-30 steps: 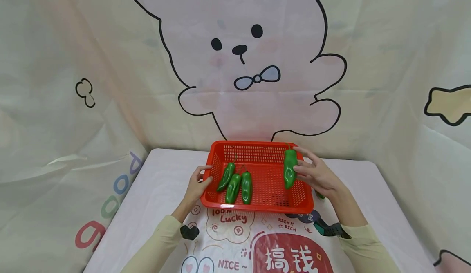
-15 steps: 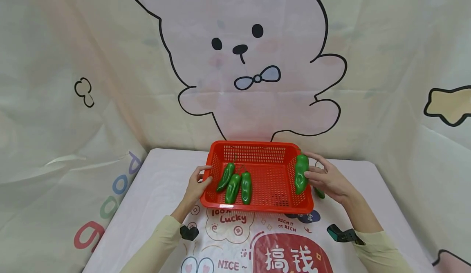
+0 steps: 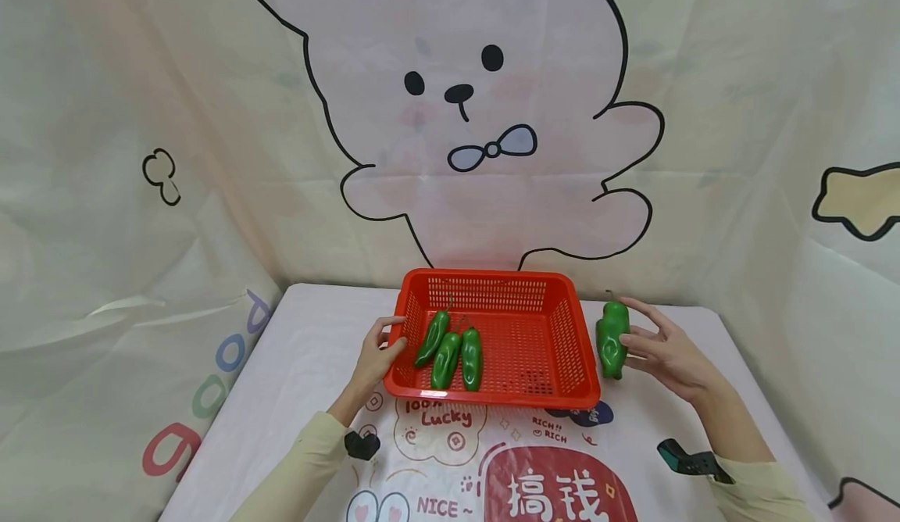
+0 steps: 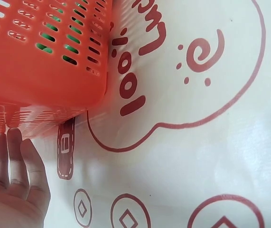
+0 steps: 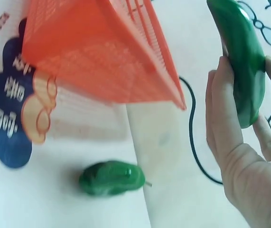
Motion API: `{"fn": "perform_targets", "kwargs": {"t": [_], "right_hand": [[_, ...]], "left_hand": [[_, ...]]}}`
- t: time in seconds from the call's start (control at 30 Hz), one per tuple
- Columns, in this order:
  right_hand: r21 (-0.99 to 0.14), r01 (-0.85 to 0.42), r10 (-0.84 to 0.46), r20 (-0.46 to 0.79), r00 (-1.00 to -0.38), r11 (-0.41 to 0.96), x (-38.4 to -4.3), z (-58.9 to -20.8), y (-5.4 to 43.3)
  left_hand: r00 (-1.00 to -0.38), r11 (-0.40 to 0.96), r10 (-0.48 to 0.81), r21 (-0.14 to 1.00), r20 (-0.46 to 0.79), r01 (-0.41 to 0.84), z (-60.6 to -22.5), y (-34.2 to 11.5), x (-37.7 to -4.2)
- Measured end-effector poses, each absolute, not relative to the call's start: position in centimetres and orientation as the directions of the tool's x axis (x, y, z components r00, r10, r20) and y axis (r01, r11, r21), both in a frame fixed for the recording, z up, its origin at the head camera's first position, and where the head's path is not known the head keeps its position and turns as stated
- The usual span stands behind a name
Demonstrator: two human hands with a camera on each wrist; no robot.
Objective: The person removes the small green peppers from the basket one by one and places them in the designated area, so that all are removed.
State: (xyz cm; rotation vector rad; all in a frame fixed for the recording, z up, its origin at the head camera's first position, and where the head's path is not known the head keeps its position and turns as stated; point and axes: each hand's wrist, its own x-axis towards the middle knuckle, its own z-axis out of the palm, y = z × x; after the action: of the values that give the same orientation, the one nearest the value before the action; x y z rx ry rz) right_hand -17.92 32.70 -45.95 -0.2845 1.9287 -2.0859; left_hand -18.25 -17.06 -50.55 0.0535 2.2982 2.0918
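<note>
The left hand holds the left rim of a red plastic basket; in the left wrist view, its fingers reach the outer wall. Inside the basket's left part lie three green peppers, a slim one, a middle one and a right one. Beyond the basket's right side, the right hand grips another green pepper between thumb and fingers, above the table. A further green pepper lies on the table beside the basket, mostly behind the held one in the head view.
A white printed cloth covers the table under the basket. Behind it hangs a backdrop with a cartoon animal. Dark straps with a device sit at both wrists, one on the right wrist.
Holding its pepper, the right hand has moved right, from over the basket's right part past its rim. The left hand and the basket with its three peppers have stayed in place.
</note>
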Motion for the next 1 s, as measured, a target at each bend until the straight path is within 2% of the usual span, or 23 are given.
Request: {"fn": "perform_targets", "kwargs": {"t": [0.53, 1.0], "right_hand": [[-0.999, 0.009, -0.270, -0.021, -0.963, 0.045, -17.7, -47.4, 36.0], [-0.995, 0.053, -0.231, -0.072, -0.970, 0.086, -18.3, -50.0, 38.3]], "left_hand": [[-0.999, 0.103, 0.047, 0.995, 0.005, 0.010, -50.5, -17.1, -18.2], [-0.999, 0.104, 0.046, 0.994, 0.010, 0.015, -50.5, -17.0, -18.1]]}}
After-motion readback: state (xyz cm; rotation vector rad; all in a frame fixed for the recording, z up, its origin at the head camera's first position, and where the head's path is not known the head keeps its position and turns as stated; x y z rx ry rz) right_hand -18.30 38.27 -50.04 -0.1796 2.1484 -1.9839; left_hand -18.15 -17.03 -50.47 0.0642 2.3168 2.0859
